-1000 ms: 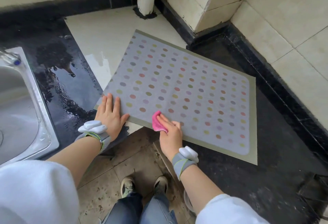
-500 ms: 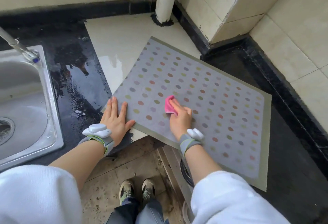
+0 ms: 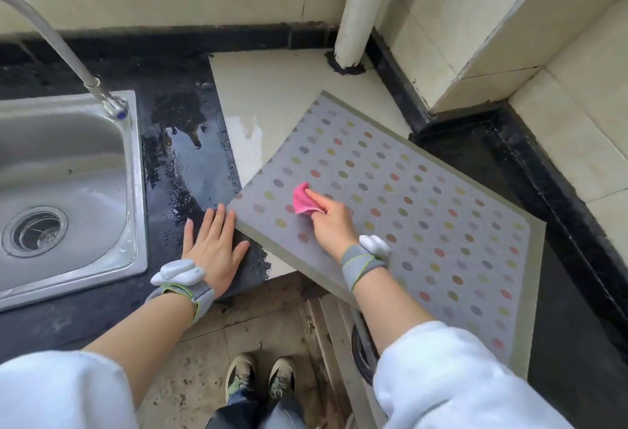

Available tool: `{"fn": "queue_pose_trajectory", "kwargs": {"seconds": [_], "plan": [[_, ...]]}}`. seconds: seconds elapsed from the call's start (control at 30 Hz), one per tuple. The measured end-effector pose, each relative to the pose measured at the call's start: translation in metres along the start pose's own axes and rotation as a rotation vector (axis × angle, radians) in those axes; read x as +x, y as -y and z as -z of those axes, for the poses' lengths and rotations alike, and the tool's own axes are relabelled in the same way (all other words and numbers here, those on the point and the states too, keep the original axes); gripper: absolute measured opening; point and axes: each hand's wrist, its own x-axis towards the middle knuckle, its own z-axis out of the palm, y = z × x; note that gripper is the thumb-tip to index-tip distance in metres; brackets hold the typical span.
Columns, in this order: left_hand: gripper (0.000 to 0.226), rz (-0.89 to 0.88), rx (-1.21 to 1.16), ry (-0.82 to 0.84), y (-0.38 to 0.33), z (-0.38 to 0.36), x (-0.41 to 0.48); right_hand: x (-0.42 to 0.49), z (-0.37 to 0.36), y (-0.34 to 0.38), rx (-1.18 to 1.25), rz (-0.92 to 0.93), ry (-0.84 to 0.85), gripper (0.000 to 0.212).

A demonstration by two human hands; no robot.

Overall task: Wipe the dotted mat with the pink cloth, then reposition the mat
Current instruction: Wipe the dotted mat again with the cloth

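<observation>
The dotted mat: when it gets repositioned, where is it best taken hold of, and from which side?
Probably the dotted mat is best pinched at its near edge, which overhangs the counter front, coming from the person's side. It lies flat elsewhere, so only there can fingers get underneath. The left hand rests beside that corner; the right hand holds the pink cloth.

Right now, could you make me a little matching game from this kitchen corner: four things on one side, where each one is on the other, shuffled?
Things:
1. pink cloth
2. left hand
3. white pipe
4. sink

Places:
A. standing in the back corner by the tiled wall
B. sunk into the counter at far left
C. pressed on the dotted mat under the right hand
D. flat on the wet black counter, fingertips at the mat's near-left corner

Pairs: 1-C, 2-D, 3-A, 4-B
</observation>
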Motion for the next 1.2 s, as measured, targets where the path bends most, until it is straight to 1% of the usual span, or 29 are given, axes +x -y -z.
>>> {"fn": "queue_pose_trajectory", "kwargs": {"seconds": [0.07,0.1,0.2,0.3,0.33,0.37,0.43,0.47,0.5,0.53,0.63,0.7,0.73,0.8,0.83,0.9,1.0,1.03,1.07,1.1,1.2], "plan": [[0.064,-0.02,0.0,-0.009,-0.002,0.001,0.002,0.005,-0.019,0.001,-0.184,0.042,-0.017,0.061],[0.062,-0.014,0.0,-0.006,-0.003,0.002,0.003,-0.004,-0.029,0.0,-0.224,0.092,0.01,0.061],[0.061,0.0,0.016,0.019,-0.009,0.003,0.006,-0.048,-0.037,-0.009,-0.205,0.252,0.178,0.051],[0.06,0.014,0.05,0.073,-0.009,0.009,0.003,-0.078,-0.014,-0.021,-0.211,0.257,0.378,0.044],[0.061,0.013,0.055,0.087,-0.009,0.01,0.002,-0.081,-0.002,-0.024,-0.215,0.229,0.388,0.044],[0.063,0.011,0.063,0.092,-0.009,0.011,0.003,-0.081,0.011,-0.029,-0.217,0.198,0.342,0.045],[0.069,0.015,0.071,0.102,-0.011,0.011,0.002,-0.083,0.032,-0.045,-0.225,0.118,0.146,0.049],[0.072,0.023,0.071,0.108,-0.013,0.011,0.003,-0.087,0.039,-0.054,-0.248,0.085,0.079,0.052],[0.075,0.036,0.078,0.119,-0.015,0.01,0.002,-0.095,0.04,-0.061,-0.282,0.073,0.069,0.054],[0.076,0.048,0.091,0.13,-0.017,0.011,0.002,-0.106,0.037,-0.067,-0.32,0.09,0.106,0.054],[0.075,0.083,0.152,0.178,-0.025,0.019,0.004,-0.139,0.026,-0.071,-0.377,0.102,0.286,0.053],[0.066,0.076,0.162,0.193,-0.03,0.024,0.006,-0.14,0.025,-0.064,-0.284,0.084,0.276,0.053],[0.059,0.051,0.148,0.186,-0.034,0.028,0.004,-0.138,0.03,-0.056,-0.229,0.086,0.225,0.052],[0.044,0.022,0.061,0.179,-0.046,0.038,-0.006,-0.13,0.041,-0.036,-0.143,0.087,0.139,0.051],[0.042,0.036,-0.023,0.18,-0.052,0.045,-0.011,-0.125,0.047,-0.025,-0.118,0.085,0.122,0.049],[0.042,0.115,-0.266,0.189,-0.065,0.064,-0.02,-0.116,0.056,0.0,-0.085,0.106,0.116,0.046],[0.042,0.242,-0.713,0.206,-0.073,0.089,-0.031,-0.109,0.064,0.033,-0.062,0.204,0.112,0.043],[0.042,0.26,-0.829,0.221,-0.071,0.098,-0.033,-0.107,0.062,0.044,-0.062,0.222,0.12,0.043],[0.043,0.253,-0.883,0.263,-0.074,0.1,-0.033,-0.106,0.062,0.048,-0.066,0.232,0.115,0.043],[0.043,0.252,-0.915,0.266,-0.071,0.106,-0.035,-0.105,0.058,0.056,-0.079,0.256,0.12,0.042],[0.034,0.27,-1.086,0.232,-0.056,0.123,-0.039,-0.103,0.045,0.078,-0.133,0.353,0.14,0.042]]}}
